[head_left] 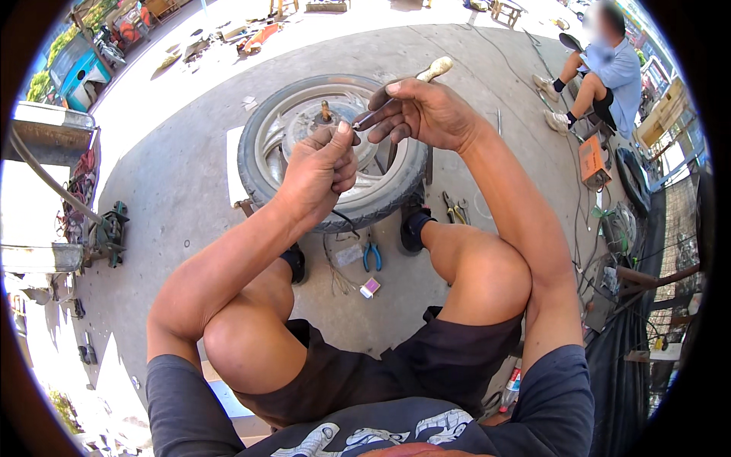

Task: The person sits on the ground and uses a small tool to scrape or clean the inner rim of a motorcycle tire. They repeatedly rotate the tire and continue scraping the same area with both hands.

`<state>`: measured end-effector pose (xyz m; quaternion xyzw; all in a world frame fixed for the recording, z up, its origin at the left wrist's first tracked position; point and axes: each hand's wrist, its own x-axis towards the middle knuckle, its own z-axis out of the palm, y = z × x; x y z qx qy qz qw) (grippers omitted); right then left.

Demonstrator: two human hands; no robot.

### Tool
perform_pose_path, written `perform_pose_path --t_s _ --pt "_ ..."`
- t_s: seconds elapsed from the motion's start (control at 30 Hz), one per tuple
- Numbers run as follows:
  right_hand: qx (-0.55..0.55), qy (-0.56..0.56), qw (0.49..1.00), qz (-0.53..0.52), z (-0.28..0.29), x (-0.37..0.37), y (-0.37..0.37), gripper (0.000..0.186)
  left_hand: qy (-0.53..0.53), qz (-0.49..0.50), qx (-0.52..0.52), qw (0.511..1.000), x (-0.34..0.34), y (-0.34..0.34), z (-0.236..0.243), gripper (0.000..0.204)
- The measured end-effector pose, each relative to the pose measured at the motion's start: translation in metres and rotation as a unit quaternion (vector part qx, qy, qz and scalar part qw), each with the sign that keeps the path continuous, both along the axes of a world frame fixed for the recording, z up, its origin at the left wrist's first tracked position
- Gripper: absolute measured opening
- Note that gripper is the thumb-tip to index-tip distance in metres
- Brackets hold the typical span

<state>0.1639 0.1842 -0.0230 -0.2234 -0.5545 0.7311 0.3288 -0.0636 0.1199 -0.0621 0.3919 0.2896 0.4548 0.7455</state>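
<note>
My left hand (324, 164) is closed in a pinch above the wheel. Whatever lies between its thumb and finger is too small to make out. Close beside it, my right hand (430, 114) holds a slim tool with a pale, rounded handle (437, 68), its thin end pointing at the left fingertips. Beneath both hands lies a spoked wheel with a black tyre (257, 179) and a wide metal hub. A brass-coloured axle end (326, 110) stands up from the hub. A dark cable (348, 222) hangs over the tyre's near side.
Between my feet lie blue-handled pliers (372, 257), a small purple-and-yellow box (370, 287), a clear plastic bag (349, 254) and loose wires (335, 276). More pliers (455, 209) are by my right foot. An orange machine (594, 161) and a seated person (609, 84) are at right.
</note>
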Motion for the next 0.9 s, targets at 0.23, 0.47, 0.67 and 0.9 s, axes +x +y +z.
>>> perform_pose_path --t_s 0.23,0.47,0.67,0.9 --pt "0.019 -0.043 0.995 -0.094 0.002 0.010 0.015 0.035 0.032 -0.048 -0.040 0.998 0.004 -0.015 0.008 0.039" --pt "0.092 -0.318 0.925 -0.187 -0.019 0.008 0.065 0.038 0.187 -0.226 0.029 0.956 0.027 -0.041 -0.004 0.039" --pt "0.089 -0.410 0.893 -0.164 -0.037 -0.013 0.108 0.035 0.219 -0.338 0.154 0.902 0.041 -0.057 0.000 0.040" --pt "0.075 -0.386 0.903 -0.172 -0.082 -0.016 0.134 0.027 0.269 -0.397 0.257 0.839 0.049 -0.060 -0.014 0.036"
